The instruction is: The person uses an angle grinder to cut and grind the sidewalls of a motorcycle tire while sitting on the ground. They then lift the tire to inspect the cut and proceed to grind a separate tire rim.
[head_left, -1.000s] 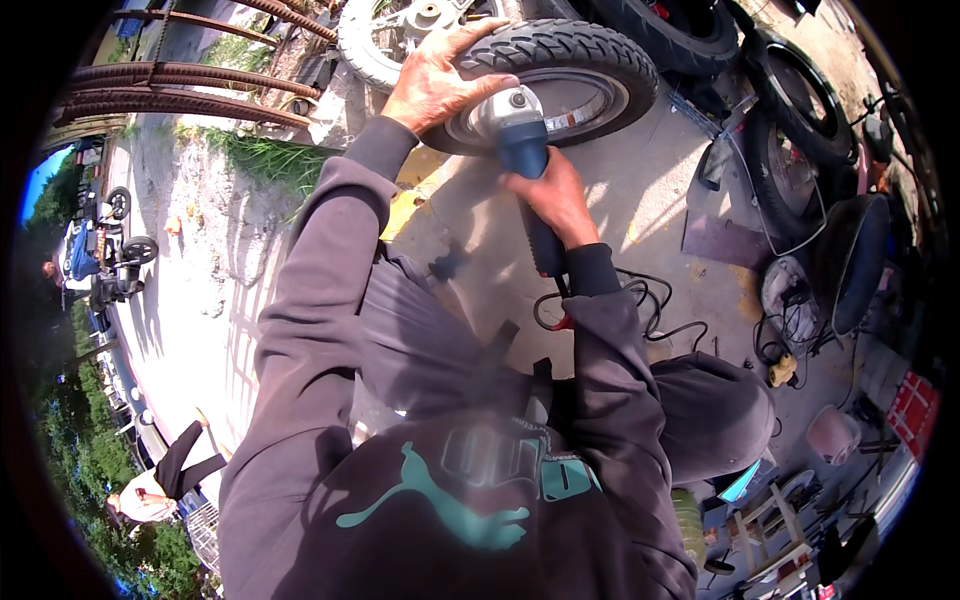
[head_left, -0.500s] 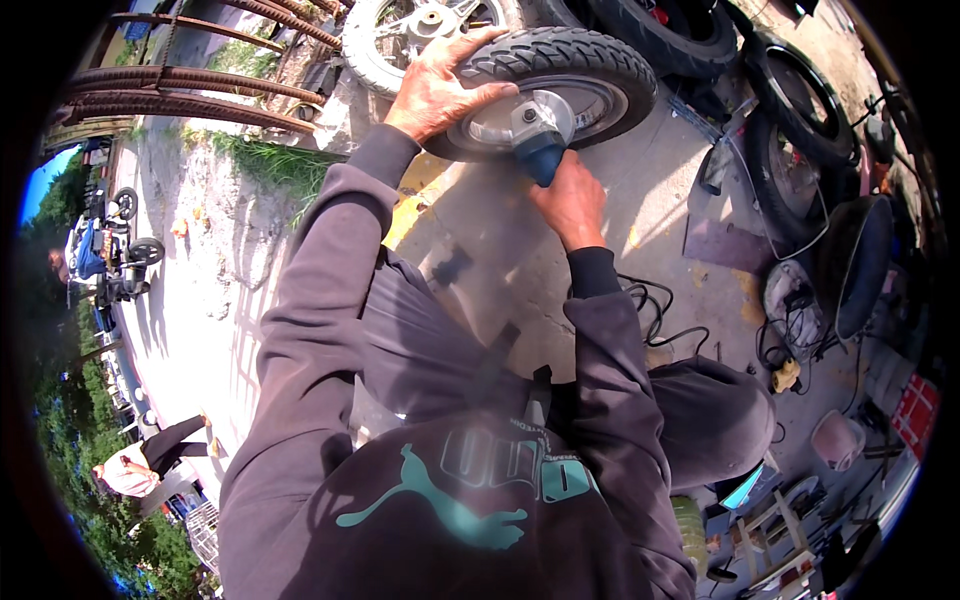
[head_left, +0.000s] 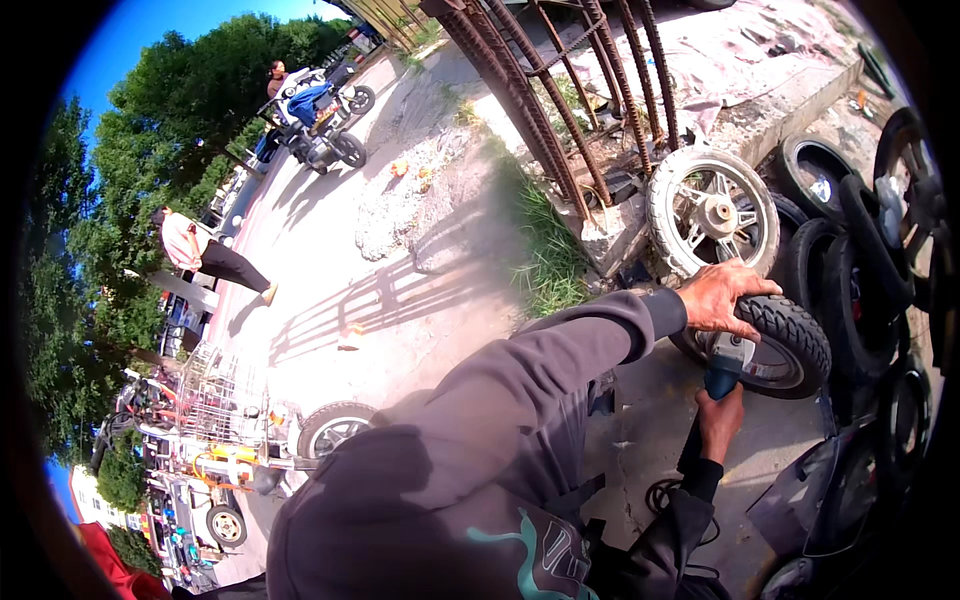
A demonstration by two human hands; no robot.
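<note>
My left hand [head_left: 725, 298] grips the top of a small wheel's knobbly black tyre [head_left: 785, 338], fingers bent over the tread. My right hand [head_left: 718, 420] is closed round the body of a blue angle grinder [head_left: 722, 375], whose silver head sits against the inner rim of that wheel, below my left hand. The exact contact of the disc with the rim is hidden. A pale-tyred alloy wheel [head_left: 714, 214] leans just behind the one I hold, and black cable [head_left: 668, 493] lies coiled beside my right forearm.
Black tyres [head_left: 860, 290] are piled at the right. Rusty rebar [head_left: 570, 120] rises beside grass [head_left: 545, 260] on a concrete edge. At left, a person [head_left: 188, 245] walks on the pavement; another stands by a motorbike [head_left: 318, 120]. A cargo bike [head_left: 225, 455] with wire basket is below them.
My view has swung sharply left, so the street, people and rebar take up more of the picture. Both hands remain on the tyre and grinder.
</note>
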